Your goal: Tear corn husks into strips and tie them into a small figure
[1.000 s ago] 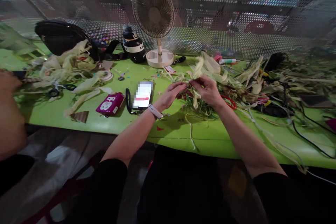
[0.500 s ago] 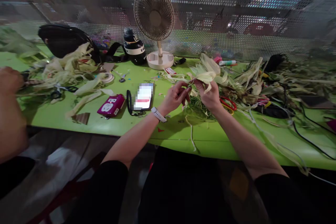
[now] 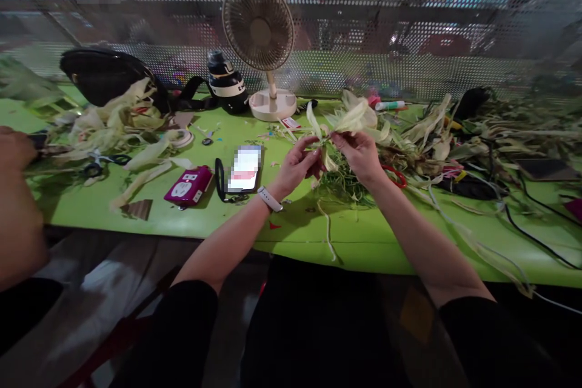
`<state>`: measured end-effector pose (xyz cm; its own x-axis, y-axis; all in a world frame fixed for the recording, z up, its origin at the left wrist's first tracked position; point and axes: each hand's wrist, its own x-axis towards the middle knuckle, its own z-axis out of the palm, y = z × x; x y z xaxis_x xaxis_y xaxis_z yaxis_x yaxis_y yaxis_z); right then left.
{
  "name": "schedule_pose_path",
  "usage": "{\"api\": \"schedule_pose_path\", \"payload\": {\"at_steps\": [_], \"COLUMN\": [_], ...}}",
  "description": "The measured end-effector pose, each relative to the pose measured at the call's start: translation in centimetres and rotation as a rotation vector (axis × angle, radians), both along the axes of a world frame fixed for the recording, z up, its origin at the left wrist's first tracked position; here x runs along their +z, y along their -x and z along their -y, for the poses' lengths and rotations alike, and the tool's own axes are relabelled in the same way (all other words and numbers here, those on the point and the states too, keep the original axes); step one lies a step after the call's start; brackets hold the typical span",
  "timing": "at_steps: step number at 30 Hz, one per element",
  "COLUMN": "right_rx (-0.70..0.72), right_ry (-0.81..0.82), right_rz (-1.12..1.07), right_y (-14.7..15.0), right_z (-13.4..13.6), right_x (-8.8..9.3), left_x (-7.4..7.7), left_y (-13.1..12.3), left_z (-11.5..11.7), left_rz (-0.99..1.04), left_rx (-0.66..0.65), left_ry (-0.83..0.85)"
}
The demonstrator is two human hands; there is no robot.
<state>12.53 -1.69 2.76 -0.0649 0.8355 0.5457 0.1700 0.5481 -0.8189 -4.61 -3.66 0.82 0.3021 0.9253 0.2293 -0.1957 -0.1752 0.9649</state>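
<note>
Over the green table, my left hand (image 3: 297,163) and my right hand (image 3: 361,154) meet around a bunch of pale corn husk (image 3: 352,118). Both hands pinch it near its narrow end, fingertips close together; the exact grip is partly hidden. One pale strip (image 3: 313,122) stands up above my left fingertips. Under my hands lies a heap of thin green stems and leaves (image 3: 345,185). Red-handled scissors (image 3: 395,177) lie partly hidden beside my right wrist. A white cord (image 3: 328,233) trails toward the table's front edge.
A phone (image 3: 245,168), purple case (image 3: 188,186), fan (image 3: 271,103) and black bottle (image 3: 227,82) stand or lie left of centre. More husks (image 3: 118,115) and dark scissors (image 3: 102,163) are farther left, near another person's arm (image 3: 18,212). Dried husks (image 3: 427,139) and cables (image 3: 527,230) cover the right.
A pale husk strip now stands up above my left fingertips. My left hand has opened slightly around the husk; the whole view has shifted a little.
</note>
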Motion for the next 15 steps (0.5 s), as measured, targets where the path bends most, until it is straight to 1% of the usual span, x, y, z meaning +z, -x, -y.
{"api": "schedule_pose_path", "payload": {"at_steps": [2,5,7,9,10,12,14,15], "right_rx": [0.002,-0.022,-0.045,-0.037,-0.002,0.129,0.264,0.299], "right_ry": [-0.008,0.010,-0.010,-0.056,-0.052,0.030,0.136,0.163], "right_rz": [0.012,0.069,0.110,0.150,0.173,0.219,0.251,0.258], "right_y": [0.2,0.3,0.2,-0.2,-0.3,-0.7,-1.0,-1.0], "right_z": [0.2,0.7,1.0,1.2,1.3,1.3,1.2,1.2], "right_x": [0.1,0.6,1.1,1.7,2.0,2.4,2.5,2.4], "left_x": [-0.1,0.1,0.4,0.5,0.5,0.4,0.1,0.0], "left_y": [-0.1,-0.2,0.0,0.3,0.5,0.9,1.2,1.3], "left_z": [-0.1,-0.1,-0.1,-0.2,-0.3,-0.4,-0.6,-0.7], "left_rz": [-0.009,0.006,0.011,-0.009,-0.020,-0.015,0.012,0.020], "left_rx": [0.018,0.039,-0.038,-0.156,-0.205,-0.250,-0.238,-0.223], "left_ry": [0.005,-0.038,-0.023,0.036,0.061,0.080,0.079,0.083]}}
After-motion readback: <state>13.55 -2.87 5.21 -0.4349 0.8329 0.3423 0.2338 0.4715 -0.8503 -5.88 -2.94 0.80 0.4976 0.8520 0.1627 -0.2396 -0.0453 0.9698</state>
